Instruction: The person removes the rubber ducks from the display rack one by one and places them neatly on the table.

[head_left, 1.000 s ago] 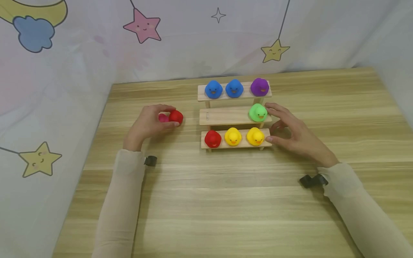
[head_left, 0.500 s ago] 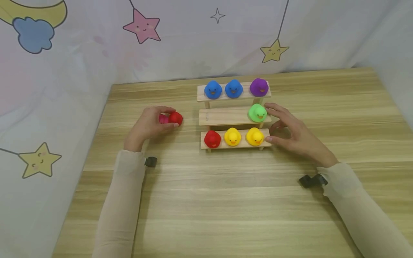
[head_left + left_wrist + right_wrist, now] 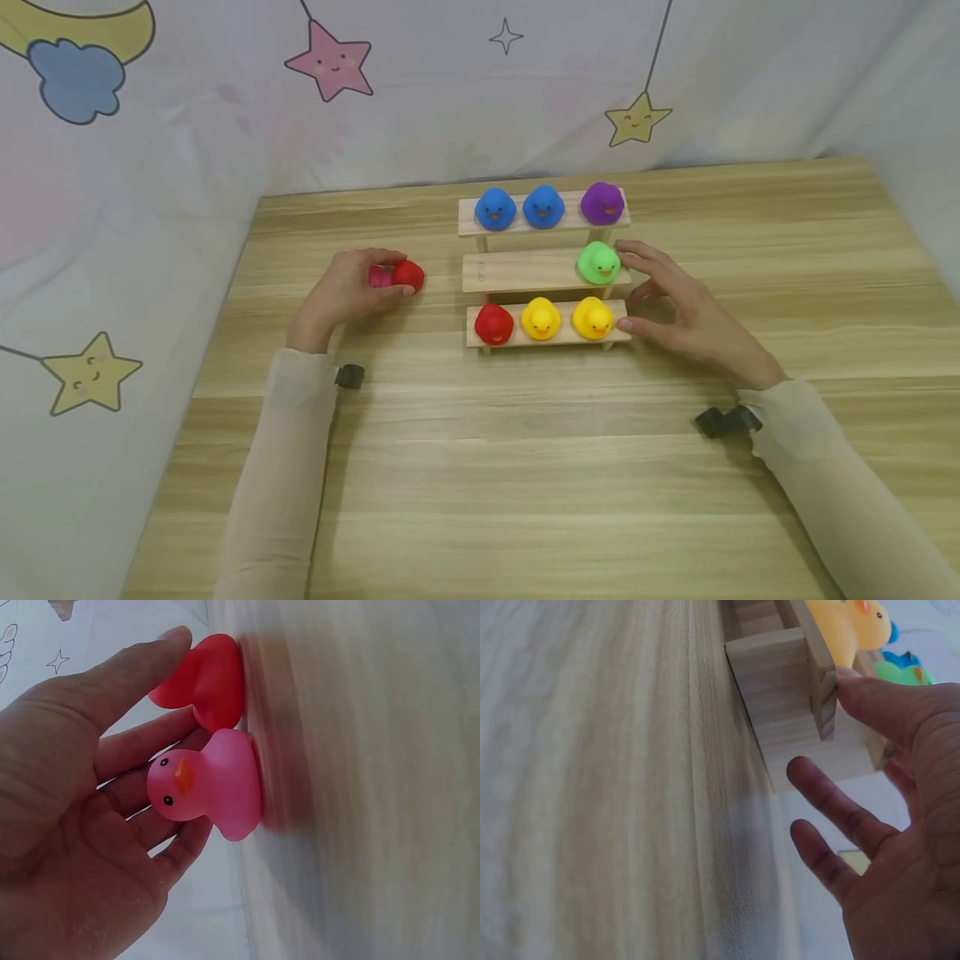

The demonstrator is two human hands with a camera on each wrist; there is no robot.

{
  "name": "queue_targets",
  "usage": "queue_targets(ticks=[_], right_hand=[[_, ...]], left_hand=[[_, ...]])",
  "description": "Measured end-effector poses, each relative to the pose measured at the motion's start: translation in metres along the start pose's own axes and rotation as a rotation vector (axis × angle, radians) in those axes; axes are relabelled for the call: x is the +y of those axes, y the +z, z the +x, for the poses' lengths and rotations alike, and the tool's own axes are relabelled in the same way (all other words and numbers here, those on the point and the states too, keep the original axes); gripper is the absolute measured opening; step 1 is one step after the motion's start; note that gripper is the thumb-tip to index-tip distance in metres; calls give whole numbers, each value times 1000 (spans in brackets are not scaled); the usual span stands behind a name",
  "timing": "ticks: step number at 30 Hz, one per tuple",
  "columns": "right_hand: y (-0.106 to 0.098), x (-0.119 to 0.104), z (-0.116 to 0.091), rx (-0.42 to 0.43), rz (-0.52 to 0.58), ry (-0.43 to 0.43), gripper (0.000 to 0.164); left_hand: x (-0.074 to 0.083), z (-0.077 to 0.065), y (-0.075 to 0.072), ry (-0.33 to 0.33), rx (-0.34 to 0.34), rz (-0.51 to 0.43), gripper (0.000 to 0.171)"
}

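While the left hand (image 3: pixel 345 287) pinches the red duck (image 3: pixel 408 276) between thumb and forefinger, the wooden rack (image 3: pixel 525 271) lies beyond its fingertips, to the right.

Nearer the palm, a pink duck (image 3: pixel 210 784) stands upright inside the hand's curve, beak toward the wrist; both ducks sit on the table (image 3: pixel 480 483), lined up roughly toward the rack, the left hand much the nearer. Farther out, shelves run left to right, their right end touched by the right hand (image 3: pixel 678 312), fingers spread.
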State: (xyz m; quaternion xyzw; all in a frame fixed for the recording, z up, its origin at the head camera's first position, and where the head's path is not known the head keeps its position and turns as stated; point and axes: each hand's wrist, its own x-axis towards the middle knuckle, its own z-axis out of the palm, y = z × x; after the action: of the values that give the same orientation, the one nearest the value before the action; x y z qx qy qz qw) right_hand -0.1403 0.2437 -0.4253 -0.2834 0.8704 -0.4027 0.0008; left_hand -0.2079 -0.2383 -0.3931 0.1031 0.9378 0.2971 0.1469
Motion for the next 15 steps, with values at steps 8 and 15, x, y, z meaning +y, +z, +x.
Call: queue_targets(ticks=[8, 15], right_hand=[[0, 1, 0, -1, -4, 2, 96], [0, 2, 0, 3, 16, -2, 95]], left_hand=[[-2, 1, 1, 2, -7, -2, 58], [-3, 1, 0, 5, -10, 4, 58]])
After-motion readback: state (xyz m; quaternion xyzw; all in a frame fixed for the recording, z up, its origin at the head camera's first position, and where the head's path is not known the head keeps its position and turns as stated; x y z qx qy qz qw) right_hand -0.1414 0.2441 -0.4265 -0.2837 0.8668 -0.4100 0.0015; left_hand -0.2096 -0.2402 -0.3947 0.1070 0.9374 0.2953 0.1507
